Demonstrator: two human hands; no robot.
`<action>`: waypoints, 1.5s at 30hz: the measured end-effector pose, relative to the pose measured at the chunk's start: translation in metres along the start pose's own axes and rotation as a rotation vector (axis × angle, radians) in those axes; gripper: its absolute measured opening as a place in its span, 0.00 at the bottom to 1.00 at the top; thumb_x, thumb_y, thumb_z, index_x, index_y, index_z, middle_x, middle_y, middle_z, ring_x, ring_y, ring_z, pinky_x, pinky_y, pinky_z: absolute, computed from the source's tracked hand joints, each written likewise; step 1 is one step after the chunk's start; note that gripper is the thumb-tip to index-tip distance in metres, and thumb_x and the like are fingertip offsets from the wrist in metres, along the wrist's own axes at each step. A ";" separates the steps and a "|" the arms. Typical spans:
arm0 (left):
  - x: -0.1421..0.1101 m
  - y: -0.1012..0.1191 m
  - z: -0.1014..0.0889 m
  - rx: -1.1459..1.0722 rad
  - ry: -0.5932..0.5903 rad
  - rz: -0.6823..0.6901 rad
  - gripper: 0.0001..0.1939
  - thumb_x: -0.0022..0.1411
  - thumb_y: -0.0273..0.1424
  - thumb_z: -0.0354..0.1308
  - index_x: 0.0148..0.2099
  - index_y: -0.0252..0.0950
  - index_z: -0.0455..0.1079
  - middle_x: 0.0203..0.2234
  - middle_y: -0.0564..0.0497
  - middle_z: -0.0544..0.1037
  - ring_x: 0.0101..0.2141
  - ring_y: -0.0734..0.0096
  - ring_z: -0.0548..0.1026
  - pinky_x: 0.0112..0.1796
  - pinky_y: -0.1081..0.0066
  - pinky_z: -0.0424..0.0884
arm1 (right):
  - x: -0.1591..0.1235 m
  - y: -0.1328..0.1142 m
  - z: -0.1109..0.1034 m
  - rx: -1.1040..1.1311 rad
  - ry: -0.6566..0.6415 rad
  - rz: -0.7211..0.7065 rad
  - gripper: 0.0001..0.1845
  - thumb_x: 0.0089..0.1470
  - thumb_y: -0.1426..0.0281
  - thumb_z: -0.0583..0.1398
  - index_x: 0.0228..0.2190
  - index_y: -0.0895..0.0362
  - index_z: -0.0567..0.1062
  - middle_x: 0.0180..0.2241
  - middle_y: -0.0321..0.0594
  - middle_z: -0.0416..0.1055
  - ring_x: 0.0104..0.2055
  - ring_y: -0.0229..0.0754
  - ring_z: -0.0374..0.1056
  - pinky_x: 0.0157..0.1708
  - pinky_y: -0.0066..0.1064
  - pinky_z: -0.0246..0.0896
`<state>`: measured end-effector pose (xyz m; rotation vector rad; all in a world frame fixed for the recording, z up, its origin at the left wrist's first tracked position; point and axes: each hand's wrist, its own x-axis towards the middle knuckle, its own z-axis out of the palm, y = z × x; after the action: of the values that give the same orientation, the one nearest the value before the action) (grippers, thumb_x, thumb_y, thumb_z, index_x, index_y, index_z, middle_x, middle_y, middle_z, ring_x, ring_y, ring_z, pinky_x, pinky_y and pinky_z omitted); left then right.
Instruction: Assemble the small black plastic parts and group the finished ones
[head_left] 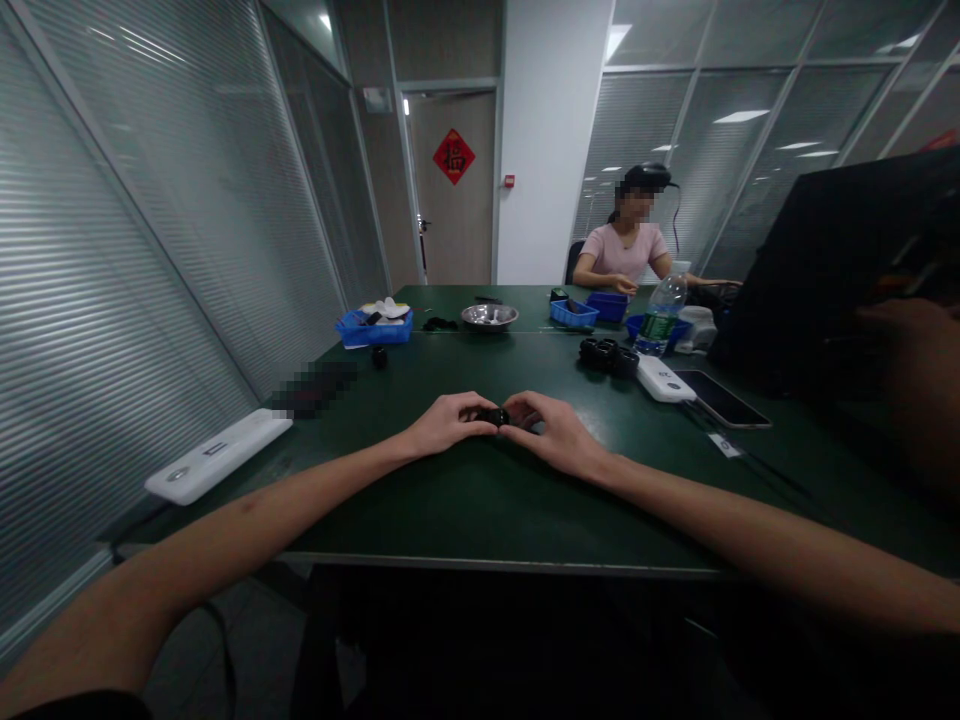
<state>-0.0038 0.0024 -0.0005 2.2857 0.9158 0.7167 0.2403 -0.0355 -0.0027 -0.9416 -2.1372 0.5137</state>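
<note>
"Door (452, 230) behind the metal bowl (484, 327): any writing?"
"福, on a red diamond (454, 157)."
"Hands?"
"Nearer than the bowl, the left hand (444, 425) pinches a small black piece (497, 417); the right hand (561, 432) curls against it, grip unclear."

The small part (498, 417) at ctr of the frame is black. The table (450, 520) is dark green. Above ctr, the bowl (489, 326) is silver; to the left of it, the basket (391, 333) is blue. At lower left, the device (225, 452) is white. Rt. of ctr, the bottle (670, 292) is clear w/ a green label (657, 330). In upper rt., the seated person's shirt (626, 252) is light pink. Upper ctr: a red sign (453, 138) w/ a black character (454, 157). At far left, the blinds (67, 300) are grey w/ thin stripes.
</note>
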 end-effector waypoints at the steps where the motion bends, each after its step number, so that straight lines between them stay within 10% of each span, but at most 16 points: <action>1: 0.000 -0.001 0.001 -0.025 0.001 -0.015 0.21 0.63 0.42 0.65 0.53 0.36 0.77 0.37 0.50 0.76 0.34 0.70 0.71 0.36 0.70 0.66 | 0.000 0.000 0.000 -0.008 -0.004 0.013 0.14 0.61 0.64 0.65 0.46 0.56 0.76 0.39 0.41 0.77 0.39 0.44 0.75 0.41 0.38 0.74; 45: 0.000 -0.003 0.000 0.008 -0.034 0.008 0.21 0.64 0.44 0.64 0.54 0.37 0.77 0.39 0.50 0.76 0.35 0.69 0.69 0.36 0.70 0.63 | 0.002 0.001 -0.003 -0.010 -0.046 -0.064 0.14 0.61 0.69 0.64 0.49 0.55 0.76 0.46 0.43 0.76 0.43 0.43 0.74 0.43 0.36 0.73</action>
<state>-0.0047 0.0047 -0.0029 2.3026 0.8961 0.6770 0.2420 -0.0337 -0.0006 -0.8719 -2.2057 0.4974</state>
